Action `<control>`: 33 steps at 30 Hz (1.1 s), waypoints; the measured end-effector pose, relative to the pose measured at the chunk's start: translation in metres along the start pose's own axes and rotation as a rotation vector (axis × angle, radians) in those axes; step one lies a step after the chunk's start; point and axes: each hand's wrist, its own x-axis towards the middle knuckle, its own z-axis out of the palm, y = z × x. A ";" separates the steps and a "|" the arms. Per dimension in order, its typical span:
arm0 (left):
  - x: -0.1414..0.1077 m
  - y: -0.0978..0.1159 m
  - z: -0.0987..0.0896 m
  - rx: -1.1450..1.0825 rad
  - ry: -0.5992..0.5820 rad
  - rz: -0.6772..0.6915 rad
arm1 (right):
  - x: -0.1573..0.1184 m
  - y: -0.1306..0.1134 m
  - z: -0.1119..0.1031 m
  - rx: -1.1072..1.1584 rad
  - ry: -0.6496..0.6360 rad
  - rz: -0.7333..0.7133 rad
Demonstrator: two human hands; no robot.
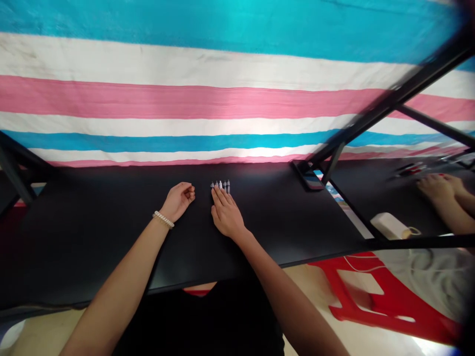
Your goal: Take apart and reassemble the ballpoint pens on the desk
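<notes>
Several small pens or tubes (pixel 228 186) stand side by side in a short row on the black table (pixel 274 222), their tips pointing away from me; one in the middle is white, the others greyish. My right hand (pixel 227 213) lies over their near ends with its fingers stretched out, hiding most of their length. To the left of the row, my left hand (pixel 179 200) rests on its side with the fingers curled in. Whether anything is inside those curled fingers is hidden. A pale coiled band (pixel 164 219) circles my left wrist.
A phone (pixel 310 177) lies at the right back by a black metal frame (pixel 374 121). Beyond it, another person's hands (pixel 440 189) rest near dark objects and a white box (pixel 390 226). A red stool (pixel 356 296) stands below right. Striped sheeting (pixel 193 101) hangs behind.
</notes>
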 end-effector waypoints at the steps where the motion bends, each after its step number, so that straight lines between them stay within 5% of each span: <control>1: 0.000 0.000 0.000 -0.001 0.002 -0.001 | -0.006 -0.005 -0.001 0.005 -0.005 0.001; 17: 0.001 0.008 -0.002 -0.065 0.006 -0.078 | -0.078 -0.090 0.001 0.110 -0.077 0.005; 33: 0.004 0.020 -0.010 -0.089 0.063 -0.015 | -0.091 -0.147 0.010 0.192 -0.120 -0.038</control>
